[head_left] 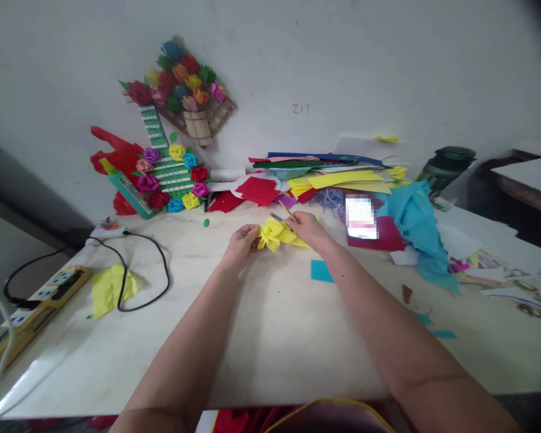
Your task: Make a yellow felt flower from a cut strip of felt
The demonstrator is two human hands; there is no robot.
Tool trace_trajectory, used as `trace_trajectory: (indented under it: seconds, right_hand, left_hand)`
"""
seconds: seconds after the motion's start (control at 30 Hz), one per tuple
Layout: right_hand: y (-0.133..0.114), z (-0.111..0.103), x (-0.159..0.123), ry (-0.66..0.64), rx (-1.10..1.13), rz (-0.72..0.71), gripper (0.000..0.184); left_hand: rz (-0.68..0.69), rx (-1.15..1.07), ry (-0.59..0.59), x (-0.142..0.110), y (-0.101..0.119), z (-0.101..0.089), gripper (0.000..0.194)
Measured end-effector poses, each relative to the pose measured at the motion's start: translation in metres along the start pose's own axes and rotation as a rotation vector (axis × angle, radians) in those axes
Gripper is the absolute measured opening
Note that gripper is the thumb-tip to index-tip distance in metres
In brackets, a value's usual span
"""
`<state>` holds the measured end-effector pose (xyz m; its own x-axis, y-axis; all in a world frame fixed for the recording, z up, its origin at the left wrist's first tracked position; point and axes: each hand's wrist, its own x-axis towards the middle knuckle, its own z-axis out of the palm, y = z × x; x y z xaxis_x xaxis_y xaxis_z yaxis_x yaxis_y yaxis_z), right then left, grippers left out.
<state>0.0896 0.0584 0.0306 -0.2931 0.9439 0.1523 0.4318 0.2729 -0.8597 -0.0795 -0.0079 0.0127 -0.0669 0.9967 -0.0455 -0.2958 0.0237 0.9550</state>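
Note:
A yellow crepe-paper flower (272, 233) with pointed petals is pinched at its left side in the fingers of my left hand (242, 243). My right hand (307, 228) is closed round a thin wooden stick (286, 208), which points up and left beside the flower. Close to it shows a dark narrow tip that I cannot make out. More yellow paper (297, 240) lies under my right hand. A small blue paper piece (321, 271) rests on the table by my right forearm.
Coloured paper sheets (342, 179) are stacked at the wall. A phone (361, 216) lies on dark red paper, near crumpled blue paper (417, 219). At left are a green glue bottle (130, 191), a paper-flower guitar (171, 171), a black cable (166, 264) and a power strip (49, 294).

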Motion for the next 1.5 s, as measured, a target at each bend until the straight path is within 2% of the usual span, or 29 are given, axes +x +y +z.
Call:
trace_trajectory:
  seconds: [0.2,0.43,0.7,0.9,1.0,1.1,1.27,1.43,1.5]
  right_hand:
    - [0.0,0.0,0.002,0.043,-0.144,-0.084,0.017]
    - [0.007,0.007,0.003,-0.022,-0.166,-0.181,0.021]
    - [-0.006,0.008,-0.009,-0.07,-0.234,-0.257,0.026]
    - [-0.006,0.005,-0.008,-0.034,-0.106,-0.169,0.033]
    - [-0.007,0.0,-0.008,-0.107,-0.007,-0.063,0.036]
    - [-0.007,-0.002,-0.008,-0.166,0.059,0.003,0.03]
    - [-0.006,0.001,-0.007,-0.113,0.12,-0.001,0.017]
    - [-0.006,0.002,-0.006,-0.08,0.144,-0.034,0.015]
    - [-0.006,0.003,-0.007,-0.098,0.149,-0.042,0.015]
  left_hand:
    - [-0.041,-0.037,-0.071,0.0,-0.001,-0.001,0.031]
    - [-0.089,-0.07,-0.068,0.0,-0.004,0.001,0.03]
    - [-0.088,-0.032,-0.158,-0.001,-0.005,0.001,0.022]
    - [-0.028,-0.046,-0.051,0.001,-0.005,0.003,0.024]
    - [0.042,-0.061,0.029,0.004,-0.004,0.003,0.026]
    - [0.087,-0.054,0.065,0.006,-0.005,0.003,0.027]
    - [0.087,-0.053,0.018,0.003,-0.005,0.002,0.025]
    - [0.084,-0.106,-0.065,-0.002,0.001,0.0,0.049]
    - [0.068,-0.122,-0.099,-0.004,0.004,0.001,0.05]
